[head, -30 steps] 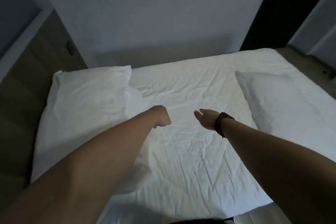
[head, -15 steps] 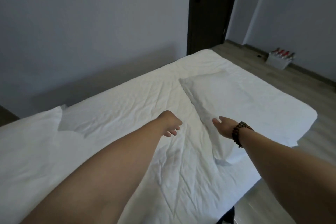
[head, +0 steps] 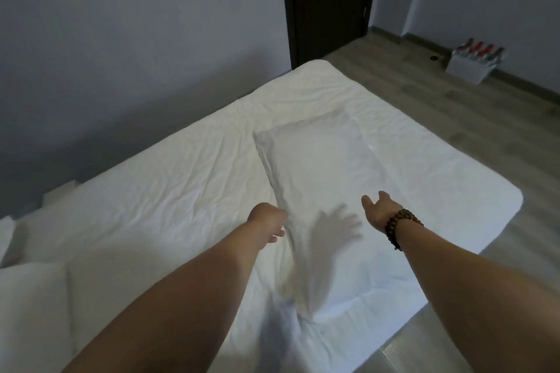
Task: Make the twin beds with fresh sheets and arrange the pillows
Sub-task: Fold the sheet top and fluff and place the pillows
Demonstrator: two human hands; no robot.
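Observation:
A bed with a wrinkled white sheet fills the middle of the view. A flat white pillow lies on its right half. A second white pillow lies at the lower left. My left hand hangs over the left edge of the flat pillow, fingers bent downward, holding nothing. My right hand, with a bead bracelet on the wrist, hovers over the same pillow with fingers spread and relaxed. Its shadow falls on the pillow between the two hands.
A grey wall runs along the far side of the bed. A dark door stands past the bed's far corner. Wooden floor lies to the right, with a pack of red-capped bottles against the wall.
My view has swung right, away from the left pillow toward the flat pillow. Both hands have travelled right with it and now hover over that pillow.

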